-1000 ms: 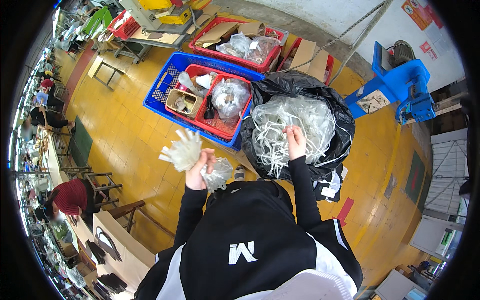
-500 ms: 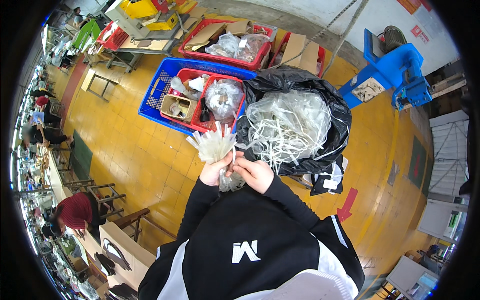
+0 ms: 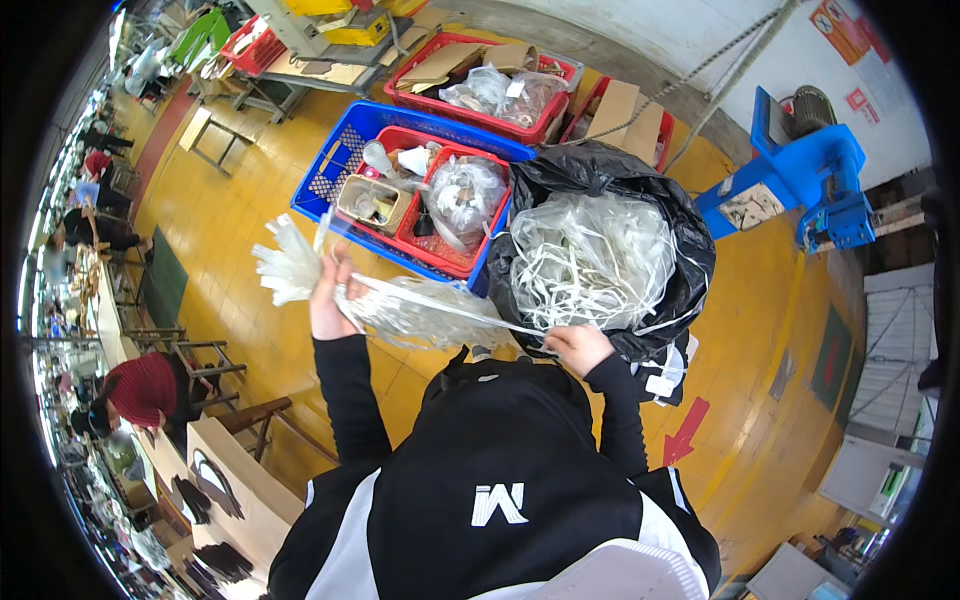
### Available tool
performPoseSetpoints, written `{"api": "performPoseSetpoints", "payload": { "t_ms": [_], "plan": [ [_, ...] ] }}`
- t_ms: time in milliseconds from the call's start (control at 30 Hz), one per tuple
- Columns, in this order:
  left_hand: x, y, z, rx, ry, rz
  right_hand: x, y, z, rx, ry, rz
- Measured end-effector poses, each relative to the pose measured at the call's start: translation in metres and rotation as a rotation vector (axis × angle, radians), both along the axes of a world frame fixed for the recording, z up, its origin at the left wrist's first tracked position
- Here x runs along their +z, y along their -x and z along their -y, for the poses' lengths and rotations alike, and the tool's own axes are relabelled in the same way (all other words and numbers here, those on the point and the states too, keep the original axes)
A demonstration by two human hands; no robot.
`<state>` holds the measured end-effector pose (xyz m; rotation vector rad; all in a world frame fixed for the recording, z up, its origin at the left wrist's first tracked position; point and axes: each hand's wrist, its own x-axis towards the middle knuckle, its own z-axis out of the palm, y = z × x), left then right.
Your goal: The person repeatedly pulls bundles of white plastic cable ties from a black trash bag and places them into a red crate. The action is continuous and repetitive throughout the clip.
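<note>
My left hand (image 3: 333,295) is closed round a bundle of whitish translucent strips (image 3: 287,262). The bundle's cut ends fan out beyond the fist, while its long tail (image 3: 430,312) hangs toward the right. My right hand (image 3: 580,348) pinches the end of one strip (image 3: 455,304), drawn taut between both hands. Close by the right hand, a black plastic bag (image 3: 690,225) stands open. Inside it lie clear plastic film and a tangle of loose white strips (image 3: 570,295).
Left of the bag, a blue crate (image 3: 325,165) holds red baskets (image 3: 405,238) with plastic-wrapped pieces. Another red crate (image 3: 500,122) with cardboard sits behind. A blue machine (image 3: 770,185) stands at right. People work along tables at far left, one in a red top (image 3: 150,385).
My hands have moved apart: the left went left and up with the bundle, the right went right with one strip's end. The bundle's tail now swings out sideways.
</note>
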<state>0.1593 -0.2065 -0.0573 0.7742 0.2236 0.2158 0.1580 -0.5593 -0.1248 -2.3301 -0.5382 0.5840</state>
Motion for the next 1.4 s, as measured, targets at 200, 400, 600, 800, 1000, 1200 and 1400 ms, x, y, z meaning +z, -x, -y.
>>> {"api": "performPoseSetpoints", "payload": {
  "t_ms": [200,400,600,800,1000,1200,1400],
  "plan": [
    [-0.003,0.007,-0.036,0.107,-0.033,0.038,-0.058,0.003,0.084,-0.022,0.330,-0.303],
    [-0.004,-0.005,-0.029,0.056,-0.044,-0.011,-0.136,0.033,0.158,-0.044,0.669,-0.654],
    [0.001,-0.002,-0.021,0.089,-0.015,-0.035,-0.144,0.049,0.172,-0.355,0.718,-0.909],
    [0.005,0.012,-0.036,0.313,-0.038,-0.030,-0.173,0.054,0.166,-0.011,0.560,-0.298],
    [0.023,0.082,-0.179,0.583,-0.243,0.240,-0.109,0.010,0.098,-0.331,0.040,-0.090],
    [0.100,0.131,-0.185,0.884,-0.514,0.296,-0.143,-0.051,0.051,-0.308,-0.076,0.198],
    [0.078,0.141,-0.185,0.864,-0.510,0.226,-0.169,-0.077,0.017,-0.289,0.278,0.215]
  ]
}}
